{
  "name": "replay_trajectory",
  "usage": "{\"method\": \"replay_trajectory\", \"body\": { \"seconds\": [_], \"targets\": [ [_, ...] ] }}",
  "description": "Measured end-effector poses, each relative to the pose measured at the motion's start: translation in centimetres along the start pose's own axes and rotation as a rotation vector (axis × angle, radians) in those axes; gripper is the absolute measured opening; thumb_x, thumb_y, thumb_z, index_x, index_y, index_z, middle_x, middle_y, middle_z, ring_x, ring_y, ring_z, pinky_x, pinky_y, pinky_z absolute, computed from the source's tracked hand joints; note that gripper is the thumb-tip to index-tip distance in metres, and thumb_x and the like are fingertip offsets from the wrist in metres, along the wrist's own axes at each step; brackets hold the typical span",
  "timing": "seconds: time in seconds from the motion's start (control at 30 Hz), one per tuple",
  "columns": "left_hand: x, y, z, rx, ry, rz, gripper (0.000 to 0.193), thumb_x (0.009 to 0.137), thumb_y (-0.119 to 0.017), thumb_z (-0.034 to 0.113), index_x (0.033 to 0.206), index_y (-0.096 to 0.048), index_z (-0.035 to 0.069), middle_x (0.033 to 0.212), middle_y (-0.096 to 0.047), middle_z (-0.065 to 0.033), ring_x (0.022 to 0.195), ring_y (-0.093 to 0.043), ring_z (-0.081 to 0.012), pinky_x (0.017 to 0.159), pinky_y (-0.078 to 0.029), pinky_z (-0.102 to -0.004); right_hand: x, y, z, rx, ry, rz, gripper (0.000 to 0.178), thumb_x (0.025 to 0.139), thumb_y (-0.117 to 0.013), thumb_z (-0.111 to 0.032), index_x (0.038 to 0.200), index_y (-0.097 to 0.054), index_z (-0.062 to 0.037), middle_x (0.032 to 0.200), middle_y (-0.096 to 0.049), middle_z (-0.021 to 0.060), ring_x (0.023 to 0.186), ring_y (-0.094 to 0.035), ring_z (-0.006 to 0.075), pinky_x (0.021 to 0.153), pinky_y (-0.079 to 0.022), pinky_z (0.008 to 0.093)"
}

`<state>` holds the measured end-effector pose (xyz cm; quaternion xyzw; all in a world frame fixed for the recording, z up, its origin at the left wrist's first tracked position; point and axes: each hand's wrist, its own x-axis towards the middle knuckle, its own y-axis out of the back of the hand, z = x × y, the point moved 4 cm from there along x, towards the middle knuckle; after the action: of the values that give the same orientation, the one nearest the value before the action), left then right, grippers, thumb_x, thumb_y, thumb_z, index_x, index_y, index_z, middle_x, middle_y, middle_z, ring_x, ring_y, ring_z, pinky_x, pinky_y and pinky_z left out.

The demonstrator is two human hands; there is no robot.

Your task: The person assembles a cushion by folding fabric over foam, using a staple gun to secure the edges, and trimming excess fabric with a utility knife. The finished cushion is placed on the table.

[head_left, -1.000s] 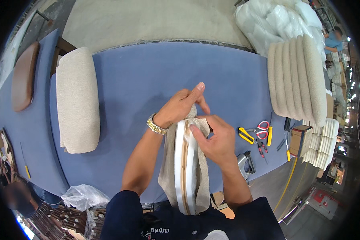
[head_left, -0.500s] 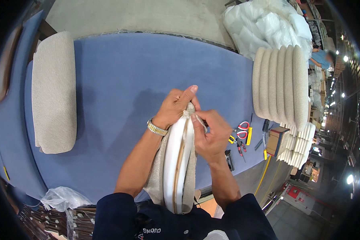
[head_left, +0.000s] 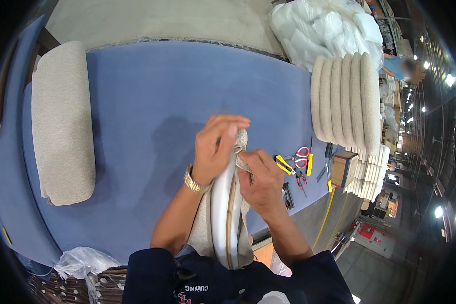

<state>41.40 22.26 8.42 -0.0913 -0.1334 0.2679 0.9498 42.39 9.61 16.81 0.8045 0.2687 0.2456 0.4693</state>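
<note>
A padded panel stands edge-up in front of me, its white foam (head_left: 219, 213) on both sides of a thin brown wooden edge (head_left: 231, 207). A beige fabric cover (head_left: 201, 230) wraps it from the sides and gapes along this edge. At the far end, my left hand (head_left: 213, 151) bends over the cover's folded corner, fingers together and thumb beside the fabric. My right hand (head_left: 261, 180) is closed, pinching the cover's edge just right of that corner. The fingertips' exact hold is partly hidden.
On the blue padded table (head_left: 137, 101), a beige cushion (head_left: 63, 124) lies left. Several beige cushions (head_left: 344, 101) stand right, near scissors (head_left: 301, 158), a yellow cutter (head_left: 285, 165), pliers (head_left: 301, 180) and a box (head_left: 342, 169). Clear plastic bags (head_left: 329, 33) sit behind; another person (head_left: 396, 66) is far right.
My left hand has turned, its thumb drawn back and its fingers reaching over the corner. My right hand has shifted slightly down and left with the cover's edge. The view has moved a little.
</note>
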Motion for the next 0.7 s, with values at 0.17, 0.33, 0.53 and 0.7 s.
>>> {"method": "replay_trajectory", "body": {
  "seconds": [0.17,0.33,0.53,0.7],
  "targets": [
    [-2.4,1.1,3.0,0.172,-0.072,-0.157,0.046,0.076,-0.063,-0.004,0.122,-0.072,-0.003,0.141,-0.062,-0.0215,0.140,-0.055,-0.0354,0.114,-0.047,-0.0436,-0.4,0.4,0.6,0.136,-0.011,0.013,0.034,0.077,-0.071,0.006,0.109,-0.069,-0.0051,0.096,-0.066,0.0104,0.079,-0.066,0.0302,0.066,-0.053,0.0379],
    [-1.3,1.5,4.2,0.345,-0.121,-0.302,0.041,0.077,-0.069,-0.014,0.115,-0.074,-0.001,0.137,-0.064,-0.0238,0.141,-0.053,-0.0367,0.111,-0.050,-0.0441,-0.5,0.7,0.9,0.259,-0.073,0.050,0.032,0.079,-0.072,0.006,0.109,-0.070,-0.0030,0.094,-0.069,0.0120,0.079,-0.069,0.0283,0.068,-0.054,0.0350],
    [-3.8,1.0,1.3,0.008,0.008,0.021,0.005,0.091,-0.073,-0.004,0.094,-0.072,0.000,0.121,-0.072,-0.0171,0.137,-0.057,-0.0336,0.107,-0.054,-0.0433,-0.7,1.1,1.7,0.415,-0.180,0.068,0.024,0.082,-0.074,0.004,0.106,-0.072,-0.0005,0.089,-0.071,0.0127,0.075,-0.070,0.0252,0.067,-0.054,0.0313],
    [-4.1,0.9,0.1,-0.302,0.116,0.119,0.005,0.095,-0.069,0.001,0.090,-0.068,0.001,0.109,-0.072,-0.0146,0.135,-0.058,-0.0347,0.119,-0.038,-0.0511,0.0,0.7,1.2,0.436,-0.059,0.121,0.028,0.078,-0.074,0.007,0.104,-0.072,-0.0038,0.087,-0.070,0.0105,0.073,-0.068,0.0262,0.063,-0.053,0.0333]
  ]
}}
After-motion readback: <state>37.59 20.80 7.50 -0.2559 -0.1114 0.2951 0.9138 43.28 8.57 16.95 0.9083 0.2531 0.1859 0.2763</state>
